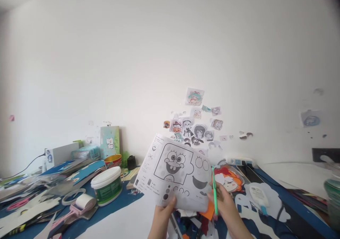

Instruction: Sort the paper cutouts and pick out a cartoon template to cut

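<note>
Both hands up in front of the camera, low centre of view. L hand (162, 216) pinches the bottom edge of a printed template sheet (175, 173), thumb on the front, other fingers behind & hidden. Sheet is white w/ b&w line art: a square cartoon sponge face w/ big eyes & two teeth, plus separate eye, mouth & dot shapes beside and below it. Sheet is held tilted, upper edge toward the wall, above the table.

R hand (225, 205) is closed around a thin green stick-like tool (214, 191), prob. a pen or craft knife, can't tell which; it stands near upright just at the sheet's right edge. An orange paper scrap (208, 210) shows under the sheet, betw. the two hands; who holds it is unclear.

Table (127, 221) has a blue covering w/ white patches, cluttered. Left of the sheet: a white-lidded green tub (107, 185), a red-rimmed cup (113, 160) behind it, a pink-handled roller (79, 205) in front-left. Right: a red-haired cartoon cutout (230, 180) just beyond the R hand, a power strip (239, 161) by the wall. Wall above carries a cluster of cartoon stickers (196, 125).
</note>
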`<state>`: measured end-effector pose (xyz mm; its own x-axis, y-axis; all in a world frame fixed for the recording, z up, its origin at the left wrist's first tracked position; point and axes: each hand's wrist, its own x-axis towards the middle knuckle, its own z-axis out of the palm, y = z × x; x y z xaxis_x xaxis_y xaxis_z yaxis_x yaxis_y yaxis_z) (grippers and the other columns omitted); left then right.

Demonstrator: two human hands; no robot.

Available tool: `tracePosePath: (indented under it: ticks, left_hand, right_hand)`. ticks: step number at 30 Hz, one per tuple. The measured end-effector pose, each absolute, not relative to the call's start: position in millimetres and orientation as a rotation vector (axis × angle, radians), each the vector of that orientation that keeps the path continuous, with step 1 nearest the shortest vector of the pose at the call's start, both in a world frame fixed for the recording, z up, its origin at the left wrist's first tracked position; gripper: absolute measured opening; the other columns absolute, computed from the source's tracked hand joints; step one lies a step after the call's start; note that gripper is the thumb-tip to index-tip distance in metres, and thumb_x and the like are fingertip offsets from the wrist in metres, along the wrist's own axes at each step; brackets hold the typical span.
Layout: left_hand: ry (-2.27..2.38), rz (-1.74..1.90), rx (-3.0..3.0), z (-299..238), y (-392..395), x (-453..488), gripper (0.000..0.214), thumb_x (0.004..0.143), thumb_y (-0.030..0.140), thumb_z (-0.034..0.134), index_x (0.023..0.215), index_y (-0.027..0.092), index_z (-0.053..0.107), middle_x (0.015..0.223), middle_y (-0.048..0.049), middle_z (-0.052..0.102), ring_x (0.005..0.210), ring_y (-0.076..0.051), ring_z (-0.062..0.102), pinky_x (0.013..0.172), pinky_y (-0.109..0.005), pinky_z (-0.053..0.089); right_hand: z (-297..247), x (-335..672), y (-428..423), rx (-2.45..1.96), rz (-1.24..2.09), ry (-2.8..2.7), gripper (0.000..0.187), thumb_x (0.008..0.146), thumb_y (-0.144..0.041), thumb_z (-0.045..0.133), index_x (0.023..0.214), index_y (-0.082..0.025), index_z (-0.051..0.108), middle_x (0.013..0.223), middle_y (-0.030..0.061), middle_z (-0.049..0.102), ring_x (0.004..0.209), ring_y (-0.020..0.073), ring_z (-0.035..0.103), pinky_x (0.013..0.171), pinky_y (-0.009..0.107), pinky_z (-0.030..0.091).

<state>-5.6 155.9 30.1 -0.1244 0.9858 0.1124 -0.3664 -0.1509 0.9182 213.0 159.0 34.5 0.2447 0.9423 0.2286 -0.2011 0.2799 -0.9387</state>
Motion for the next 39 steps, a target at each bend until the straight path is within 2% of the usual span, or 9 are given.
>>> tracePosePath:
  ticks: [7,11,17,19,21,26,32,36,39]
  left_hand:
    - [0.991,1.523,0.998,36,150,-5,0.080,0.059,0.034,0.075,0.127,0.012,0.039,0.130,-0.0180,0.046,0.116,-0.032,0.045,0.087,-0.039,0.047]
    - [0.921,1.652,0.894,45,146,-10,0.069,0.063,0.033,0.072,0.125,0.021,0.042,0.129,-0.0113,0.049,0.115,-0.028,0.047,0.089,-0.038,0.046]
    - [0.820,1.819,0.821,66,151,-47,0.060,0.059,0.034,0.074,0.114,0.019,0.056,0.115,-0.0099,0.061,0.104,-0.029,0.056,0.069,-0.029,0.052]
    - [0.834,1.809,0.862,72,150,-59,0.067,0.058,0.038,0.073,0.119,0.022,0.052,0.106,-0.0088,0.066,0.094,-0.027,0.060,0.061,-0.027,0.051]
    - [0.864,1.751,0.960,77,148,-67,0.074,0.059,0.039,0.073,0.125,0.020,0.046,0.093,-0.0079,0.069,0.084,-0.024,0.063,0.062,-0.028,0.050]
    - [1.024,1.580,1.163,82,141,-60,0.078,0.057,0.043,0.073,0.124,0.013,0.047,0.077,-0.0056,0.070,0.075,-0.023,0.063,0.059,-0.027,0.049]
    - [1.017,1.590,1.209,80,141,-46,0.097,0.054,0.043,0.074,0.136,0.020,0.028,0.108,-0.0096,0.065,0.093,-0.026,0.061,0.070,-0.031,0.050]
    - [1.019,1.659,1.263,79,138,-42,0.094,0.053,0.044,0.074,0.135,0.025,0.031,0.130,-0.0116,0.049,0.100,-0.027,0.057,0.067,-0.028,0.050]
    - [0.989,1.657,1.302,81,133,-38,0.091,0.056,0.043,0.072,0.135,0.029,0.029,0.135,-0.0102,0.042,0.098,-0.028,0.058,0.061,-0.026,0.050]
  right_hand:
    - [38,219,160,-0.953,0.966,-0.975,0.043,0.049,-0.027,0.071,0.090,-0.019,0.060,0.091,0.0074,0.067,0.093,0.0289,0.060,0.077,0.035,0.049]
    - [45,229,155,-1.039,0.797,-0.980,0.038,0.053,-0.027,0.067,0.089,-0.021,0.059,0.090,0.0048,0.067,0.093,0.0277,0.060,0.076,0.034,0.049]
    - [47,252,160,-1.109,0.637,-1.012,0.042,0.053,-0.025,0.062,0.094,-0.019,0.058,0.095,0.0065,0.064,0.094,0.0286,0.059,0.077,0.036,0.047]
    - [45,260,165,-1.158,0.573,-1.033,0.042,0.053,-0.026,0.061,0.094,-0.018,0.058,0.093,0.0069,0.064,0.094,0.0298,0.058,0.079,0.038,0.046]
    - [42,265,168,-1.198,0.522,-1.037,0.043,0.053,-0.027,0.060,0.095,-0.018,0.059,0.092,0.0067,0.065,0.093,0.0302,0.058,0.080,0.039,0.044]
    - [41,271,167,-1.208,0.474,-1.055,0.048,0.057,-0.026,0.056,0.105,-0.019,0.057,0.100,0.0070,0.063,0.095,0.0280,0.058,0.083,0.038,0.043]
    - [49,266,160,-1.163,0.584,-0.957,0.058,0.055,-0.026,0.063,0.111,-0.018,0.054,0.109,0.0098,0.060,0.104,0.0288,0.054,0.084,0.036,0.045]
    - [56,261,152,-1.000,0.725,-0.894,0.060,0.055,-0.028,0.067,0.113,-0.020,0.053,0.116,0.0078,0.058,0.107,0.0261,0.053,0.084,0.032,0.047]
    - [60,261,147,-0.874,0.770,-0.851,0.058,0.056,-0.029,0.069,0.111,-0.019,0.055,0.114,0.0074,0.060,0.106,0.0271,0.054,0.082,0.033,0.049]
